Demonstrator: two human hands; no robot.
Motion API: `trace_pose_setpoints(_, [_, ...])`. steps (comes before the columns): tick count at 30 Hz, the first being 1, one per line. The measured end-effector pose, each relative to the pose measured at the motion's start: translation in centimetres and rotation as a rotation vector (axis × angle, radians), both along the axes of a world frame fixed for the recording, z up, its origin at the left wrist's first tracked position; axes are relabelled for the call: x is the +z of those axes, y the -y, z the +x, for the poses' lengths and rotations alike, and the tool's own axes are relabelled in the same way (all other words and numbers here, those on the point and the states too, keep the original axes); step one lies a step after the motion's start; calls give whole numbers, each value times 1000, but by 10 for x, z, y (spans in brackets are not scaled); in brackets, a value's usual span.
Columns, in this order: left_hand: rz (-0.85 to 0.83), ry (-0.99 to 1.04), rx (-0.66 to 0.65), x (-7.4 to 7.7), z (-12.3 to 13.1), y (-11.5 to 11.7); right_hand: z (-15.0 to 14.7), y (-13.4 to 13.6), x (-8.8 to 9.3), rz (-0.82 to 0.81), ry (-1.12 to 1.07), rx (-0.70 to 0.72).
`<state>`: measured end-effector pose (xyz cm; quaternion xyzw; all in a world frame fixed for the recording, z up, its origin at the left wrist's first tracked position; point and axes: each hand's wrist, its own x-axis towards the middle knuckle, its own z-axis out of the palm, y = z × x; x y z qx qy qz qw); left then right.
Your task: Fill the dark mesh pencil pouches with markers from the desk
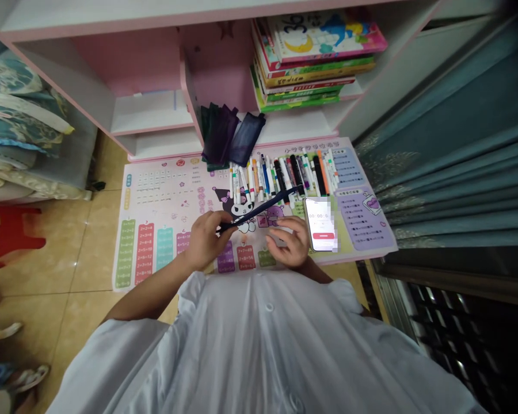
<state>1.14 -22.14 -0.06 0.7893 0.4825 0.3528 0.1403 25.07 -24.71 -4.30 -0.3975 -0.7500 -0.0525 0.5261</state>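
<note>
In the head view, the left hand point(205, 240) is closed around one end of a slim navy strip point(259, 211), possibly a flattened pouch, though the view doesn't settle it. The strip slants up across the mat point(172, 195) towards the markers point(282, 175). The right hand point(287, 242) is loosely curled just below the strip and holds nothing visible; whether it touches the strip I cannot tell. Beside it, a phone point(320, 224) lies on the mat showing a timer. As things lie now, the markers are still loose in a tight row across the mat, and a heap of dark mesh pouches point(224, 138) sits at the mat's far edge against the pink-and-white shelf point(155, 112). Only the strip is in hand; no marker is held, and none can be seen inside a pouch. Stacked books point(315, 57) fill the shelf above.
</note>
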Motion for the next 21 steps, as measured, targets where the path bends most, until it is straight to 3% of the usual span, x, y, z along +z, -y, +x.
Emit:
trace_pose_setpoints(6, [151,137,54,-10,4,12,-12,-5,17,-17,92,44])
trace_pose_setpoints(9, [191,166,-16,-14,3,16,-21,-5,22,19,129,85])
trace_pose_setpoints(13, [128,130,-63,-24,2,21,-32,-4,27,-26,250,91])
trace_pose_setpoints(21, [-26,110,2,-44,-2,32,-51,-7,19,-340,415,137])
